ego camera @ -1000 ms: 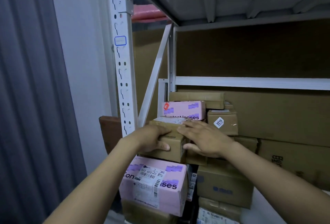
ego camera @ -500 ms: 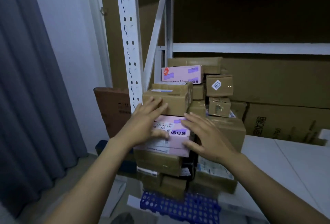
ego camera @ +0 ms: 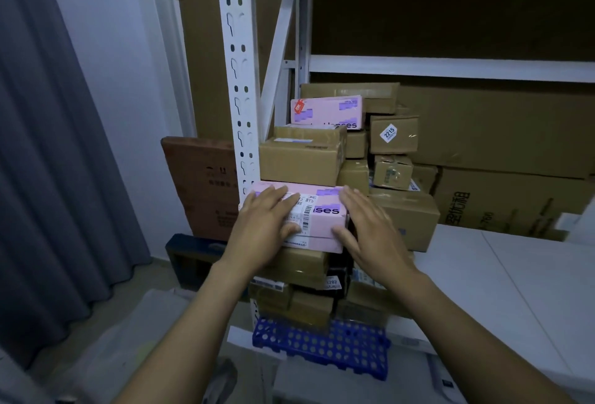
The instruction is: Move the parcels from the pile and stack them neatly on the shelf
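A pink parcel point(ego camera: 325, 217) with a white shipping label sits in a stack at the left end of the white shelf point(ego camera: 515, 278). My left hand point(ego camera: 262, 226) lies flat on its top left, fingers straight. My right hand point(ego camera: 370, 226) presses against its right end, thumb at the front edge. A brown parcel point(ego camera: 299, 159) rests on the pink one. Behind it stand a second pink parcel point(ego camera: 326, 113) and a small brown box with a 2215 sticker point(ego camera: 394, 134). More brown parcels point(ego camera: 302, 265) lie under the pink one.
A white perforated shelf upright point(ego camera: 236, 81) stands just left of the stack. Large flat cartons point(ego camera: 499, 133) fill the back of the shelf. A blue perforated plastic crate point(ego camera: 322, 345) sits below the stack. A grey curtain point(ego camera: 48, 146) hangs at the left.
Both hands have left the brown parcel on top and dropped to the pink parcel beneath it, the right hand now at its right end. The view has tilted downward.
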